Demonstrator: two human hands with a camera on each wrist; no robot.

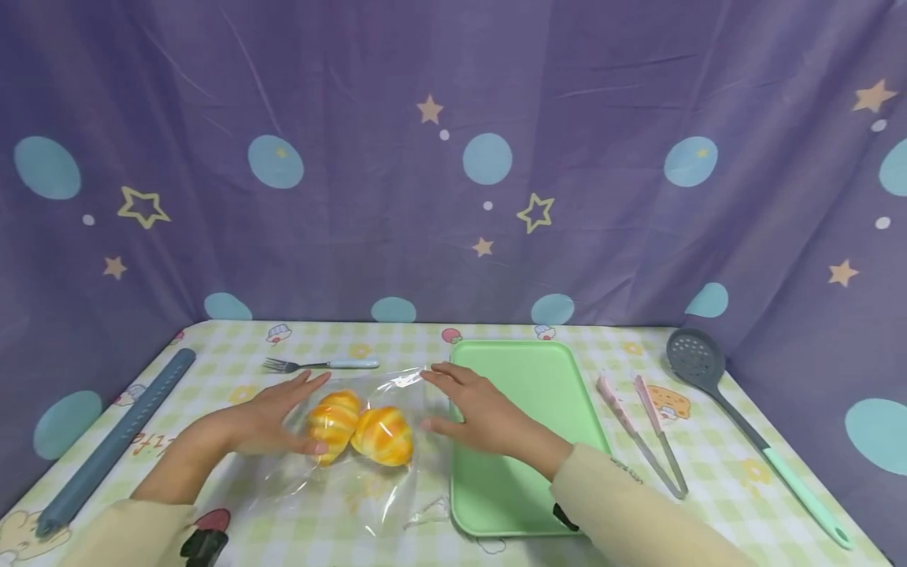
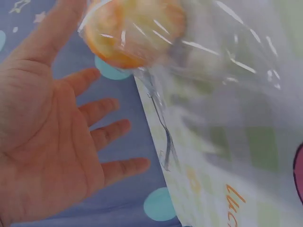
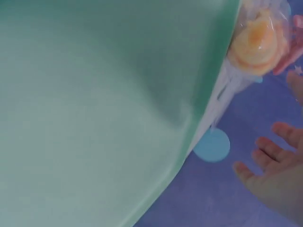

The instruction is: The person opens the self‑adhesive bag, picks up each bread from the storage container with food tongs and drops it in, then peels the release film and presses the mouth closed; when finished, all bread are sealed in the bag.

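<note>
Two golden bread rolls point(image 1: 383, 436), shaped like small croissants, lie side by side inside a clear plastic bag point(image 1: 368, 496) on the table. My left hand point(image 1: 265, 413) is at the bag's left side, fingers spread, its thumb over the left roll in the head view. The left wrist view shows that palm point(image 2: 52, 137) bare, with a wrapped roll point(image 2: 135, 30) by the thumb. On the bag's other side my right hand point(image 1: 482, 409) is spread, over the left edge of a green tray point(image 1: 524, 370). Nothing is gripped by either hand.
Behind the bag lies a fork point(image 1: 319, 365) with a pale handle. A dark blue rolled-up stick point(image 1: 116, 441) lies along the left edge. Right of the tray are pink-tipped tongs point(image 1: 652, 441) and a skimmer point(image 1: 737, 417) with a mint handle. A purple curtain point(image 1: 368, 197) hangs behind.
</note>
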